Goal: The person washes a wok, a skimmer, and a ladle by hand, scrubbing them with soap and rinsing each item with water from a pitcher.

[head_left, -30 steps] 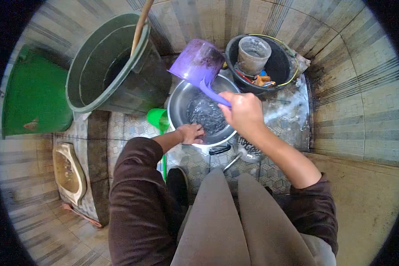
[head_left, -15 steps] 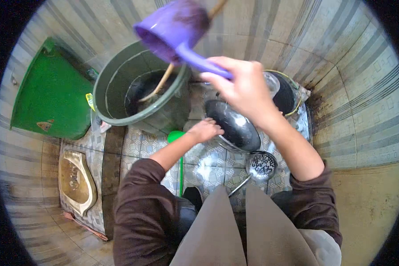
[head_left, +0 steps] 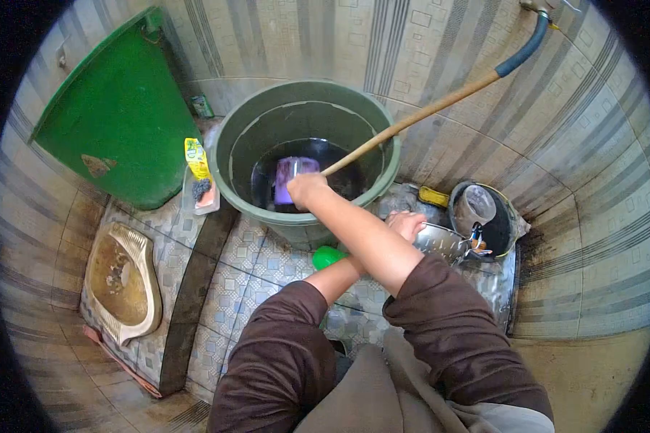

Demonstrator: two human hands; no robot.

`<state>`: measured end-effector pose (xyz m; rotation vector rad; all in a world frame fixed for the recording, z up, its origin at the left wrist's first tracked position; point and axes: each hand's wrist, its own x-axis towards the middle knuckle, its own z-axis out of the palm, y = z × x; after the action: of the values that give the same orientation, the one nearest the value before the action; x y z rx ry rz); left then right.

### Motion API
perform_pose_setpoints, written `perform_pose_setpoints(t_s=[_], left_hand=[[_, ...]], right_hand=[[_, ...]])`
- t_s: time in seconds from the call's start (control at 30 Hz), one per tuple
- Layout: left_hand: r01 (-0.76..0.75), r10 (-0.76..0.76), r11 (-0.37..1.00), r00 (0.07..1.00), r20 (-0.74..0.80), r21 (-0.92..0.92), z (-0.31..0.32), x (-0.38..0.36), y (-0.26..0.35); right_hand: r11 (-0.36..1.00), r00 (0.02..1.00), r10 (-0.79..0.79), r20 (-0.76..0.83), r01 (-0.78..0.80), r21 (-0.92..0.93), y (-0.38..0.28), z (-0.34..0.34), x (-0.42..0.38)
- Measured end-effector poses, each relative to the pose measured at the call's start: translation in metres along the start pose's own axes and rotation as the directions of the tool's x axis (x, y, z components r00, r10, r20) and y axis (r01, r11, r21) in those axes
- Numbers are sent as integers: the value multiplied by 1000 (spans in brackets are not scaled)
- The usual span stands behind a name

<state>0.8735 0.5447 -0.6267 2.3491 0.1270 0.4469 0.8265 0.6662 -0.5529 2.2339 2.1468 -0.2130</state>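
Observation:
My right hand (head_left: 308,190) is closed round the handle of a purple water dipper (head_left: 290,173), down inside a large green bucket (head_left: 231,180) with dark water (head_left: 256,173) in it. Under my right forearm, my left hand (head_left: 406,223) grips the rim of a wok (head_left: 440,242), which is tilted up on the right. Its metal surface looks wet, and my right arm hides part of it. A bright green rounded object (head_left: 328,257) lies on the tiles by my left wrist.
A hose (head_left: 433,108) runs from the wall tap (head_left: 539,6) into the bucket. At the right stands a dark basin (head_left: 502,231) holding a clear container (head_left: 475,206). A squat toilet (head_left: 126,281) and a green corner panel (head_left: 115,130) are on the left, near a yellow packet (head_left: 196,157).
My right hand has lowered the dipper from above into the bucket. My left hand now holds the wok tilted, farther right in view. The view has shifted, and the skimmer is no longer seen.

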Motion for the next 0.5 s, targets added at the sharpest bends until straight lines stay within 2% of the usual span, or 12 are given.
perform_pose_setpoints(t_s=[0.07,0.17,0.2,0.23,0.3,0.37,0.4,0.43,0.47,0.5], left_hand=[[28,-29,999,994,-107,-18,-2,-1,3],[72,-73,997,993,-97,-14,0,-7,6],[81,-82,997,995,-61,-13,-1,-10,10],[79,-80,997,995,-56,-18,1,-13,12],[-246,211,946,962,-171,-213,20,-19,4],[-397,319,907,867,-383,-143,47,-43,9],[-227,211,972,959,-192,-65,41,-51,26],[-69,70,996,998,-5,49,36,-58,39],[-8,-1,997,993,120,72,40,-67,45],[-12,3,998,991,133,66,46,-77,48]], right_hand=[[1000,973,-9,232,10,-2,-1,7,8],[919,959,56,276,-157,360,18,1,6],[860,971,107,214,-199,471,26,-1,3],[770,980,152,125,-197,608,32,0,-1],[432,949,299,98,-226,873,42,-10,-23],[94,925,375,54,-96,991,52,-19,-47],[-42,926,375,47,-34,999,56,-29,-63],[-98,938,346,-15,52,994,60,-39,-82],[-147,944,328,-43,96,984,62,-49,-101],[-198,948,310,-73,140,970,65,-59,-119]])
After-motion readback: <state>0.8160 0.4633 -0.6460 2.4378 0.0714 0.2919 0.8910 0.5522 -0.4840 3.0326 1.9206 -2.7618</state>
